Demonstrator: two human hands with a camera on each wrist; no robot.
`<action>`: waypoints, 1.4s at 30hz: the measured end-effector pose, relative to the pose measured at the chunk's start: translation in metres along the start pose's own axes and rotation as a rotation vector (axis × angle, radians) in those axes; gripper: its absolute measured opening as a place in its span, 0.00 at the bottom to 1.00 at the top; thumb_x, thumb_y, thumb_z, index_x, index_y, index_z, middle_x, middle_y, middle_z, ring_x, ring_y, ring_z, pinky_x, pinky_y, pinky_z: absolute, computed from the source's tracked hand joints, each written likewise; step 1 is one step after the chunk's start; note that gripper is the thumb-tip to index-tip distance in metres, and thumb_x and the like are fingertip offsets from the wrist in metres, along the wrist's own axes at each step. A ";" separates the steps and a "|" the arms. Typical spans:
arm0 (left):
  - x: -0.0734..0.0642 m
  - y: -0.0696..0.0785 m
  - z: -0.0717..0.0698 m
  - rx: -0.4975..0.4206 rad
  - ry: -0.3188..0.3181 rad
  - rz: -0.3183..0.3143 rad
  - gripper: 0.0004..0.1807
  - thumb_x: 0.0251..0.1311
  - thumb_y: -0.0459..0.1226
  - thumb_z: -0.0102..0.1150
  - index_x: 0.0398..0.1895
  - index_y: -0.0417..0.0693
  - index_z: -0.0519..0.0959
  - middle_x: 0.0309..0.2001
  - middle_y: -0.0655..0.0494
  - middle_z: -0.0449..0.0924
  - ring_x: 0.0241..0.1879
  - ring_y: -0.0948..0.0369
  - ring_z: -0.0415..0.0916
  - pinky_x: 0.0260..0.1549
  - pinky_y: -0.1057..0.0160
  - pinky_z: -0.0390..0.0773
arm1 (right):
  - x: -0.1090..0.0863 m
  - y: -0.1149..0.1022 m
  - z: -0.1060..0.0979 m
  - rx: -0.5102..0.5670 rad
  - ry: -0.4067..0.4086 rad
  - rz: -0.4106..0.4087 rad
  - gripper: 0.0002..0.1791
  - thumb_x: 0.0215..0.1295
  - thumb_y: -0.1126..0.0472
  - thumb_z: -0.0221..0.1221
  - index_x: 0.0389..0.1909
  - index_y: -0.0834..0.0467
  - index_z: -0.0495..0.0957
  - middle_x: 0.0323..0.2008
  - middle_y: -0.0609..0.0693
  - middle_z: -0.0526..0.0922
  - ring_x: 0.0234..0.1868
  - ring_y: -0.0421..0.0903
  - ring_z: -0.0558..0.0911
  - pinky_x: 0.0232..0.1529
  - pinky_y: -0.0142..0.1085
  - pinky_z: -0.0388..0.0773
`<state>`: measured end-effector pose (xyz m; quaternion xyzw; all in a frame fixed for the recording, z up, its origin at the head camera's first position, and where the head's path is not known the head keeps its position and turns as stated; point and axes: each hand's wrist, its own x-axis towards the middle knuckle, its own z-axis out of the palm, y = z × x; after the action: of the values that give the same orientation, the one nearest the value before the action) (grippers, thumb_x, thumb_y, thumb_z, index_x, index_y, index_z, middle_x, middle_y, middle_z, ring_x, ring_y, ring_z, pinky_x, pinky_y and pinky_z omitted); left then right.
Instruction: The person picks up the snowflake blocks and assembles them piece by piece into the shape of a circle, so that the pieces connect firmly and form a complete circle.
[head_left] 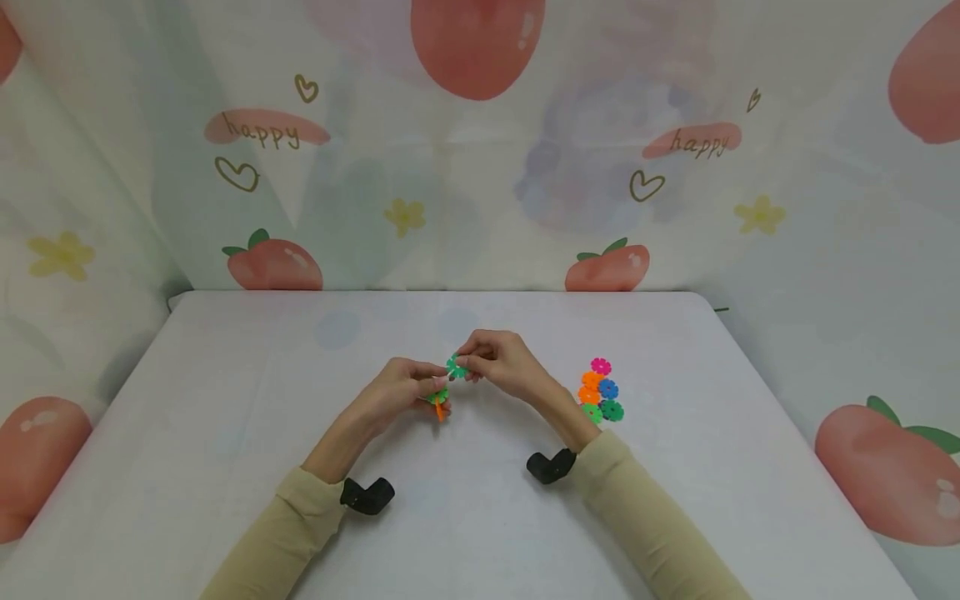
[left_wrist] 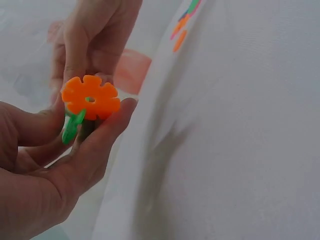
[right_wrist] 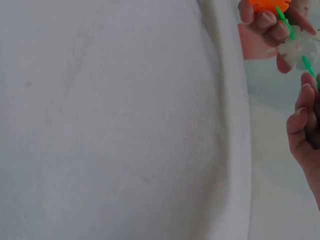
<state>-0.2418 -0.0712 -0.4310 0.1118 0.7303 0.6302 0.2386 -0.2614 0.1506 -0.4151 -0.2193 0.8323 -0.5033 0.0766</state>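
Observation:
My left hand (head_left: 397, 392) grips a small joined piece of flower-shaped plastic discs. An orange disc (left_wrist: 97, 100) faces the left wrist camera, with a green disc (left_wrist: 74, 126) slotted into it. In the right wrist view a whitish disc (right_wrist: 296, 50) follows the green one in the chain. My right hand (head_left: 506, 362) pinches another green disc (head_left: 455, 367), its edge right at the whitish disc's rim. Both hands meet above the table, fingertips close together, and the fingers partly hide the discs.
Right of my right hand lies a loose group of flower discs on the white-covered table (head_left: 480, 517): a pink disc (head_left: 601, 366), orange discs (head_left: 590, 393), a blue disc (head_left: 608, 389) and green discs (head_left: 612, 410). A printed curtain (head_left: 480, 192) hangs behind the table's far edge.

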 end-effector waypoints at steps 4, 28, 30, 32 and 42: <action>-0.003 0.004 -0.004 0.009 -0.008 -0.002 0.22 0.72 0.35 0.59 0.63 0.30 0.76 0.44 0.39 0.88 0.38 0.59 0.87 0.52 0.56 0.84 | 0.003 0.000 0.001 0.023 0.019 0.004 0.06 0.71 0.64 0.64 0.43 0.62 0.86 0.33 0.56 0.89 0.30 0.50 0.85 0.41 0.48 0.86; -0.001 -0.006 -0.007 -0.084 0.022 -0.045 0.16 0.71 0.34 0.55 0.53 0.29 0.80 0.51 0.36 0.86 0.44 0.58 0.87 0.51 0.59 0.84 | -0.032 0.015 -0.046 -0.188 -0.060 0.086 0.12 0.74 0.63 0.59 0.50 0.64 0.85 0.37 0.58 0.89 0.36 0.51 0.85 0.41 0.44 0.86; -0.001 -0.006 -0.008 -0.089 0.022 -0.047 0.15 0.71 0.33 0.54 0.52 0.29 0.81 0.50 0.37 0.87 0.44 0.58 0.87 0.51 0.60 0.85 | -0.038 0.019 -0.054 -0.234 -0.060 0.110 0.11 0.73 0.62 0.61 0.49 0.62 0.86 0.37 0.56 0.89 0.36 0.50 0.85 0.41 0.40 0.85; -0.002 -0.007 -0.009 -0.091 0.020 -0.039 0.15 0.71 0.33 0.54 0.51 0.29 0.82 0.50 0.37 0.87 0.44 0.58 0.87 0.51 0.61 0.85 | -0.045 0.024 -0.062 -0.290 -0.060 0.134 0.10 0.71 0.62 0.63 0.48 0.60 0.86 0.37 0.53 0.89 0.37 0.49 0.84 0.41 0.37 0.83; -0.005 -0.005 -0.010 -0.119 0.014 -0.026 0.15 0.70 0.34 0.59 0.53 0.30 0.80 0.52 0.36 0.86 0.45 0.57 0.86 0.49 0.62 0.85 | -0.070 0.041 -0.088 -0.435 -0.082 0.215 0.09 0.67 0.64 0.65 0.46 0.58 0.86 0.38 0.48 0.86 0.40 0.44 0.81 0.45 0.38 0.80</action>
<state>-0.2420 -0.0831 -0.4341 0.0836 0.6944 0.6703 0.2478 -0.2411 0.2688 -0.4144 -0.1610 0.9359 -0.2919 0.1142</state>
